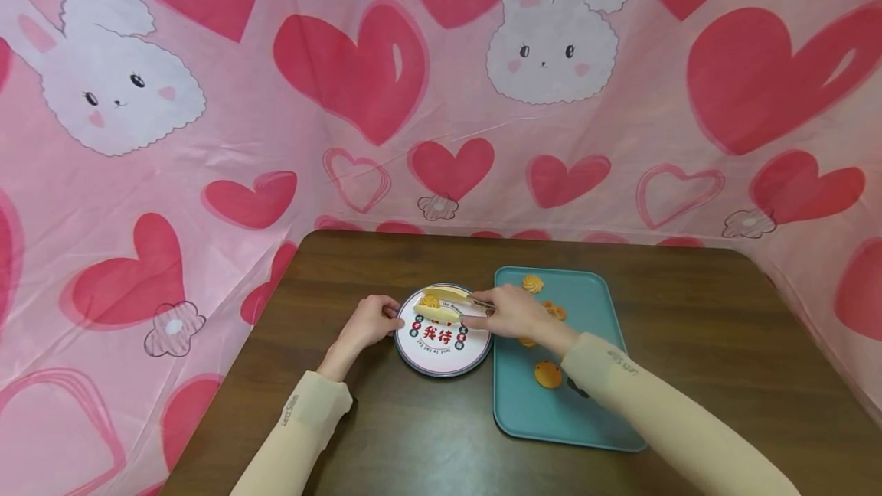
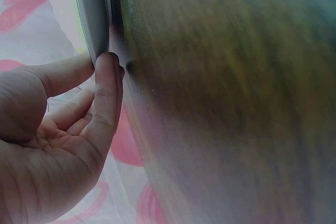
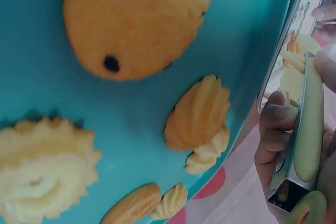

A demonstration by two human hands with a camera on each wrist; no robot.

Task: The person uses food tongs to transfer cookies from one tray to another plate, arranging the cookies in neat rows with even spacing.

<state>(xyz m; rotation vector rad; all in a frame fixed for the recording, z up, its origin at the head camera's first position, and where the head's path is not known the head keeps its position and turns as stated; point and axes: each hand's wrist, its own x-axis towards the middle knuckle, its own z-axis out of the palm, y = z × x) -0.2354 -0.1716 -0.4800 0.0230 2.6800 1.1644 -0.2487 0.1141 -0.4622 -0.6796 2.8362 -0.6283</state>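
With thumb and fingers, my left hand [image 1: 368, 320] pinches the left rim of a round white plate [image 1: 441, 360] with red lettering and a dark edge. The left wrist view shows the thumb on one face of the plate [image 2: 93, 19] and fingers beneath. My right hand [image 1: 517, 311] grips metal tongs with pale yellow tips [image 1: 438, 315], reaching in from the right. Between those tips, over the plate's upper part, is a swirled butter cookie [image 1: 430, 301]; whether it touches the plate I cannot tell. The tongs' pale handle [image 3: 308, 129] lies in the right hand.
A teal tray [image 1: 565, 423] stands right of the plate, under my right forearm. On it lie several cookies, including a swirled one [image 1: 532, 283] and a round flat one [image 1: 547, 374]. Behind the wooden table [image 1: 400, 435] hangs a pink heart-printed cloth [image 1: 455, 121].
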